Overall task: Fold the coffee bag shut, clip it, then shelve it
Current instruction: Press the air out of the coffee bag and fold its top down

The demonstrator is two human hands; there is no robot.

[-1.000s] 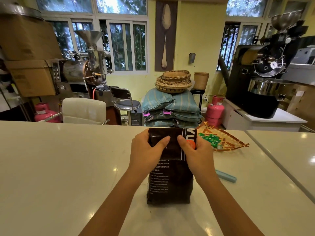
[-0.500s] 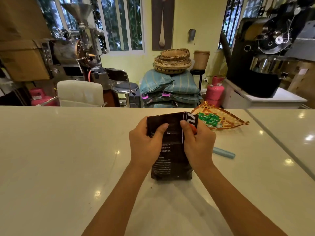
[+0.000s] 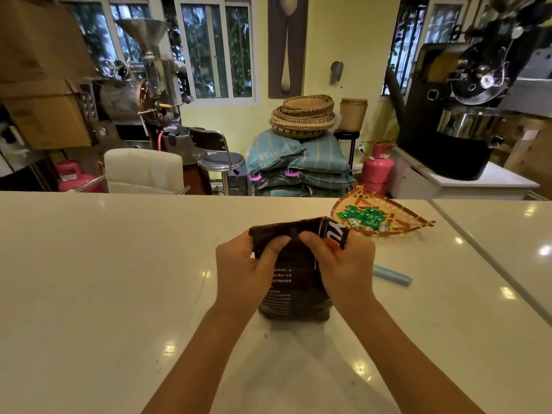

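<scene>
White and glossy, the counter [image 3: 104, 279] fills the near half of the view, with a yellow-walled room behind it. On the floor there stand a roaster [image 3: 140, 94] at the left, a black roaster [image 3: 466, 115] at the right, stacked sacks [image 3: 298, 162] topped with baskets [image 3: 304, 115], and a pink gas cylinder [image 3: 378, 167]. A dark bag [image 3: 294, 282] stands upright on the counter, near its middle, with small white print on the side facing the camera. Its top is bent over toward the camera and creased. The left hand [image 3: 242, 273] grips the top's left part, thumb pressed on the front, fingers wrapped behind. The right hand [image 3: 343, 267] pinches the top's right part the same way; something red-orange shows at its fingers, perhaps part of the bag's print. Just right of the right hand, a pale blue clip [image 3: 392, 275] lies flat on the counter, apart from the bag. Beyond it sits a woven tray [image 3: 400, 218] holding green packets [image 3: 361, 216].
</scene>
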